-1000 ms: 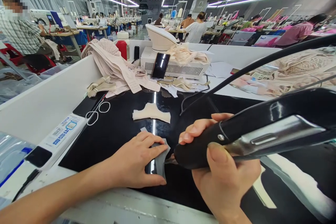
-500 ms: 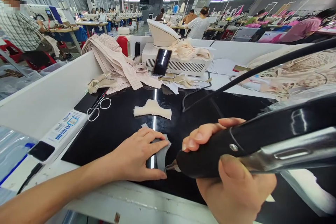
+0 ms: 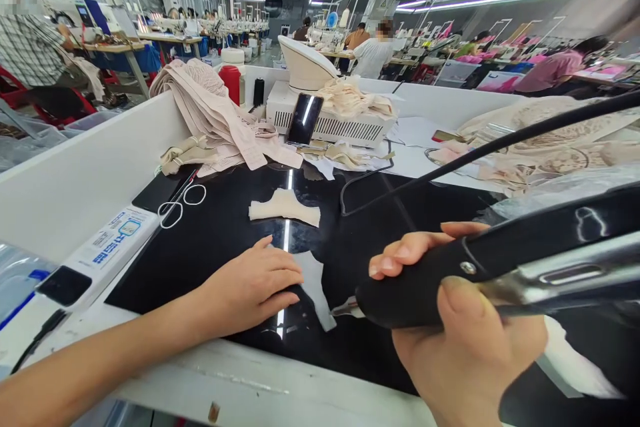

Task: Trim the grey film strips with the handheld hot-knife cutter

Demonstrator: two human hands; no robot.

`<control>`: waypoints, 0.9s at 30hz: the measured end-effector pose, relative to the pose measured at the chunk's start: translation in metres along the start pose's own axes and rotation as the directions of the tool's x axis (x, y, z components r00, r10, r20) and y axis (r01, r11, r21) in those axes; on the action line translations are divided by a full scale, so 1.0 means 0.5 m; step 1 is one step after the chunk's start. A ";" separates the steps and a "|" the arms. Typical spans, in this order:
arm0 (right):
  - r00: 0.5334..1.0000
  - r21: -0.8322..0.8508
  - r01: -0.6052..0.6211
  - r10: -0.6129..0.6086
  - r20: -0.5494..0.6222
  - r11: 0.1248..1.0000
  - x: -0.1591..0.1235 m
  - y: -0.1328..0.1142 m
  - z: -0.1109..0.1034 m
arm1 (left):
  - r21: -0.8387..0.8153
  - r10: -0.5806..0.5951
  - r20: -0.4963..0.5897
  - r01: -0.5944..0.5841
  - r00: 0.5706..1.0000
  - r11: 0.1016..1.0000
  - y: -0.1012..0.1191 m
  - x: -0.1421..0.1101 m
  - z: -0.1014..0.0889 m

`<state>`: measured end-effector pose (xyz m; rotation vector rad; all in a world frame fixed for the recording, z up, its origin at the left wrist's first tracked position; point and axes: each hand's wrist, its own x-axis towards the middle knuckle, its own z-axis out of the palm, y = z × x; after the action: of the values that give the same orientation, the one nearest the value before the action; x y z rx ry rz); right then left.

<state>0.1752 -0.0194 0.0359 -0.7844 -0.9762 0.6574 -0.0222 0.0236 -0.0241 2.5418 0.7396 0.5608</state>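
R hand (image 3: 470,340) closed round a long blk handheld tool (image 3: 530,250) w/ silver metal lever; its metal tip's at/just beside lower corner of thin, curved grey fabric pc (image 3: 315,287). L hand (image 3: 250,287) half open, palm down, no grip; left of grey pc, can't tell if touching. Pc's on glossy blk sheet (image 3: 220,213) on white table (image 3: 240,387). Beyond: cream, wing-shaped fabric pc (image 3: 285,208), then blk rectangular phone (image 3: 303,119) by white vented box (image 3: 345,127).
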 end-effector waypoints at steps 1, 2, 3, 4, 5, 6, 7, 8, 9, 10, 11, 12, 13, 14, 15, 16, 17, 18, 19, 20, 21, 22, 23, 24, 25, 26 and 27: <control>1.000 -0.012 0.010 -0.010 -0.020 1.000 0.005 -0.001 -0.004 | 0.000 0.022 -0.012 -0.022 1.000 1.000 0.000 -0.001 0.000; 0.999 -0.025 0.021 -0.022 -0.037 0.999 0.009 -0.002 -0.007 | -0.006 0.044 -0.023 -0.044 0.999 0.999 0.001 -0.003 0.001; 0.998 -0.036 0.026 -0.028 -0.052 0.999 0.013 -0.002 -0.010 | -0.017 0.065 -0.032 -0.066 0.997 0.998 0.003 -0.003 0.001; 0.997 -0.044 0.033 -0.036 -0.065 0.998 0.017 -0.002 -0.012 | -0.032 0.083 -0.040 -0.084 0.996 0.996 0.005 -0.004 0.002; 0.996 -0.050 0.038 -0.041 -0.077 0.998 0.020 -0.002 -0.013 | -0.047 0.098 -0.045 -0.100 0.994 0.994 0.007 -0.004 0.002; 0.995 -0.054 0.038 -0.043 -0.087 0.998 0.023 -0.003 -0.013 | -0.061 0.110 -0.050 -0.113 0.993 0.992 0.009 -0.004 0.003; 0.995 -0.055 0.037 -0.042 -0.095 0.998 0.026 -0.003 -0.013 | -0.070 0.119 -0.051 -0.123 0.992 0.990 0.010 -0.004 0.004; 0.994 -0.053 0.036 -0.041 -0.101 0.998 0.028 -0.004 -0.011 | -0.074 0.124 -0.055 -0.128 0.991 0.989 0.010 -0.003 0.004; 0.994 -0.049 0.034 -0.039 -0.103 0.998 0.029 -0.005 -0.008 | -0.076 0.123 -0.059 -0.128 0.991 0.989 0.010 -0.002 0.004; 0.994 -0.040 0.034 -0.038 -0.103 0.999 0.030 -0.006 -0.005 | -0.078 0.117 -0.065 -0.122 0.991 0.989 0.009 0.000 0.004; 0.995 -0.028 0.032 -0.035 -0.097 0.999 0.030 -0.006 -0.001 | -0.084 0.108 -0.068 -0.113 0.992 0.990 0.007 0.001 0.004; 0.996 -0.013 0.030 -0.031 -0.087 0.999 0.028 -0.006 0.004 | -0.093 0.096 -0.067 -0.102 0.993 0.990 0.006 0.003 0.004; 0.997 0.003 0.028 -0.028 -0.072 1.000 0.026 -0.005 0.009 | -0.103 0.086 -0.062 -0.092 0.994 0.990 0.004 0.004 0.003; 0.998 0.019 0.026 -0.025 -0.054 0.999 0.023 -0.003 0.014 | -0.114 0.081 -0.051 -0.086 0.995 0.990 0.003 0.004 0.002; 0.999 0.034 0.021 -0.020 -0.035 0.999 0.019 -0.001 0.018 | -0.122 0.081 -0.034 -0.084 0.996 0.989 0.002 0.005 0.001; 1.000 0.046 0.014 -0.013 -0.012 0.999 0.015 0.001 0.022 | -0.129 0.079 -0.016 -0.080 0.997 0.988 0.002 0.005 0.000; 1.000 0.055 0.005 -0.005 0.012 0.998 0.011 0.004 0.025 | -0.135 0.073 0.005 -0.072 0.997 0.988 0.002 0.005 0.000; 0.999 0.062 -0.003 0.001 0.034 0.998 0.008 0.006 0.027 | -0.141 0.063 0.026 -0.059 0.998 0.988 0.003 0.005 -0.001; 0.998 0.066 -0.010 0.006 0.055 0.998 0.004 0.009 0.029 | -0.148 0.051 0.045 -0.043 0.998 0.988 0.004 0.004 -0.002; 0.997 0.069 -0.012 0.007 0.072 0.998 0.001 0.011 0.031 | -0.154 0.036 0.062 -0.027 0.997 0.988 0.005 0.004 -0.002; 0.996 0.071 -0.008 0.002 0.087 0.997 -0.001 0.013 0.031 | -0.158 0.025 0.072 -0.013 0.997 0.987 0.007 0.004 -0.002; 0.995 0.073 -0.001 -0.007 0.100 0.997 -0.004 0.015 0.032 | -0.161 0.017 0.080 -0.004 0.997 0.987 0.009 0.005 -0.002; 0.994 0.074 0.006 -0.014 0.110 0.997 -0.006 0.017 0.032 | -0.163 0.012 0.086 0.002 0.996 0.987 0.011 0.005 -0.003; 0.992 0.072 0.011 -0.020 0.122 0.997 -0.008 0.018 0.032 | -0.165 0.007 0.089 0.008 0.996 0.986 0.012 0.006 -0.003; 0.991 0.072 0.012 -0.022 0.132 0.997 -0.010 0.018 0.032 | -0.167 0.002 0.093 0.013 0.996 0.986 0.013 0.006 -0.003; 0.990 0.073 0.009 -0.019 0.139 0.997 -0.012 0.018 0.032 | -0.168 0.001 0.097 0.016 0.995 0.986 0.014 0.007 -0.004; 0.989 0.074 0.003 -0.014 0.145 0.997 -0.014 0.018 0.032 | -0.168 0.000 0.099 0.017 0.995 0.986 0.014 0.007 -0.005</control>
<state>0.1567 -0.0157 0.0306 -0.6739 -1.0814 0.7468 -0.0178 0.0210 -0.0178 2.3896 0.6394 0.4704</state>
